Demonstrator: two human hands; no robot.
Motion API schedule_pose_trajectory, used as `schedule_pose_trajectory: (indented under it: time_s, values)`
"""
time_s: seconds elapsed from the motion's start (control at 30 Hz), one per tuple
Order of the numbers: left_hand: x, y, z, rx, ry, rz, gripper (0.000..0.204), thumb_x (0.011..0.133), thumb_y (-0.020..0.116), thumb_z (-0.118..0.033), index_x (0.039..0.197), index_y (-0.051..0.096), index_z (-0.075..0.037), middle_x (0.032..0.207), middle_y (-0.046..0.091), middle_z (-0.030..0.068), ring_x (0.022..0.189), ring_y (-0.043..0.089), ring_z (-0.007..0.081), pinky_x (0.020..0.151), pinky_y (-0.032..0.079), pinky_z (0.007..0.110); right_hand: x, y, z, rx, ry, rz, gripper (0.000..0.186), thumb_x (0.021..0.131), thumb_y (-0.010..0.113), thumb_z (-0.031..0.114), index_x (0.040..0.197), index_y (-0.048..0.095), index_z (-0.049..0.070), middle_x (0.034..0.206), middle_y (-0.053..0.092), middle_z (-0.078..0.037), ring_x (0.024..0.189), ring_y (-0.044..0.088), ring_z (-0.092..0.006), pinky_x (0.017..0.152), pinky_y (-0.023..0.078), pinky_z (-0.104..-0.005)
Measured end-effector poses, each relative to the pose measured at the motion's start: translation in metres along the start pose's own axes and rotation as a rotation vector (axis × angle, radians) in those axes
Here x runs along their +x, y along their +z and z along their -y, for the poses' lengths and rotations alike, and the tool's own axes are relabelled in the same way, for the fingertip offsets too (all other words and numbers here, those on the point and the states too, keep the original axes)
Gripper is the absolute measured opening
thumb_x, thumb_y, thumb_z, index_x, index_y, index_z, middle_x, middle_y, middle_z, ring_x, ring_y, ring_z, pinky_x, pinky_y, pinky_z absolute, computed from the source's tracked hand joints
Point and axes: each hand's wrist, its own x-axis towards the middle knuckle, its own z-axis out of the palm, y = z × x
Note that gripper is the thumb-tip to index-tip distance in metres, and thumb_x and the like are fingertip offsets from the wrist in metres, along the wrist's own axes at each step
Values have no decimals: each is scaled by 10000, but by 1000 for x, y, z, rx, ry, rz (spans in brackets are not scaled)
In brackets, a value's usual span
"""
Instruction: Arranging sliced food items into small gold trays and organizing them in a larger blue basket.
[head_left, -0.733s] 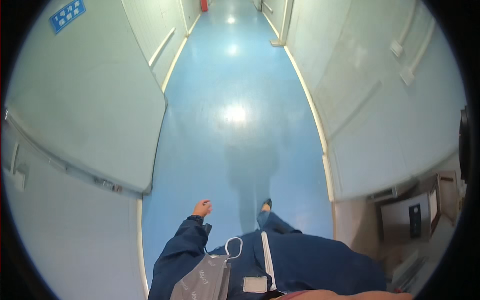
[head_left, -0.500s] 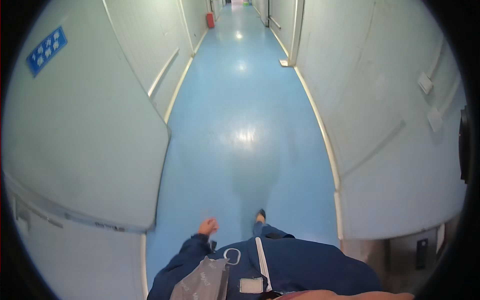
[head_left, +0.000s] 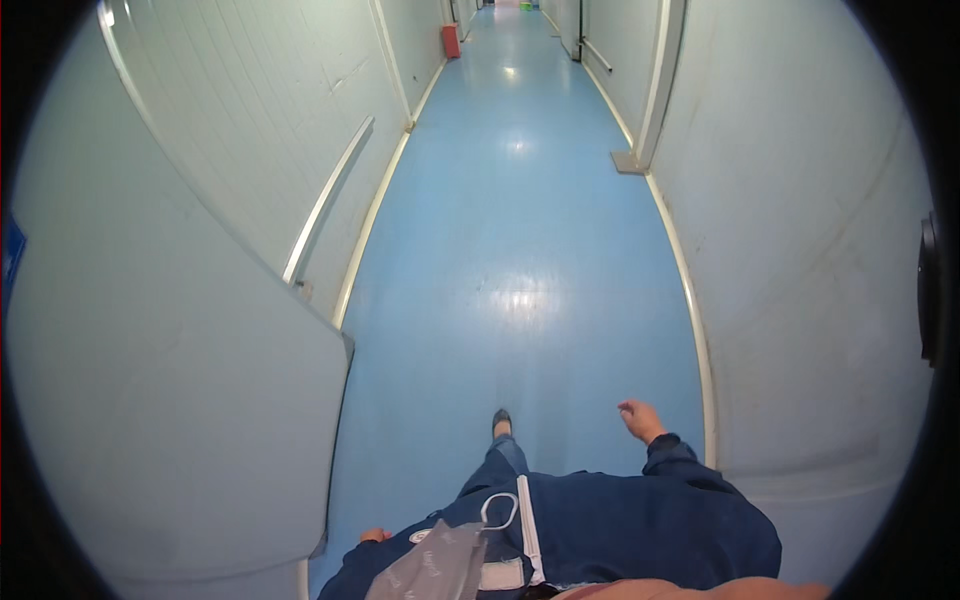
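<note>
My right hand [head_left: 643,421] swings out in front of my body above the blue floor, its fingers loosely curled with nothing visible in them. Low at the left, only a bit of my left hand [head_left: 376,535] shows beside the dark blue jacket [head_left: 640,515], and its fingers are mostly hidden. A greyish translucent plastic piece [head_left: 430,565] with a white loop [head_left: 500,509] hangs on the front of the jacket; neither hand touches it. One foot in a dark shoe [head_left: 502,420] is forward on the floor.
A long corridor with a shiny blue floor [head_left: 500,230] stretches ahead between pale wall panels. On the left a large pale door panel [head_left: 220,400] juts in, with a rail [head_left: 328,200] beyond it. A red box [head_left: 451,41] stands farther along; a door frame [head_left: 660,85] is at right.
I have moved forward along the corridor. My right hand has come into view at the front, while my left hand has swung back toward my side. The other foot is now forward.
</note>
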Motion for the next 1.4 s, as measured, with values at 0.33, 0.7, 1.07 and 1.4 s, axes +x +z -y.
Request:
schedule_pose_trajectory:
  time_s: [0.33, 0.7, 1.07, 1.4]
  values:
    - [149, 167, -584, 77, 315, 167, 378, 879, 574, -254, 1192, 509, -52, 962, 619, 95, 767, 625, 214, 660, 532, 330, 163, -48, 5, 111, 323, 302, 352, 858, 546, 316, 1109, 638, 86, 1072, 659, -124, 998, 617, -300, 849, 486, -408]
    - [255, 248, -830, -24, 226, 323, 276, 872, 601, -197, 1107, 519, -78, 929, 596, 90, 760, 631, 233, 604, 531, 329, 440, -124, -89, -481, 461, 412, 338, 863, 477, 323, 957, 674, 66, 917, 667, -165, 850, 624, -369, 774, 494, -465]
    - [411, 202, -895, 414, 85, 30, 341, 881, 537, -264, 1132, 530, -33, 1045, 609, 131, 909, 624, 292, 716, 522, 422, 930, -247, 189, -38, -51, 45, 262, 857, 574, 226, 1046, 640, 56, 990, 669, -152, 908, 636, -325, 792, 495, -398]
    - [564, 334, -1455, 40, 287, 80, 185, 908, 527, -221, 909, 562, -39, 780, 617, 92, 616, 584, 161, 519, 472, 277, 1056, -340, 185, -130, 446, 166, 269, 879, 577, 291, 959, 664, 49, 908, 690, -137, 897, 658, -285, 773, 506, -358]
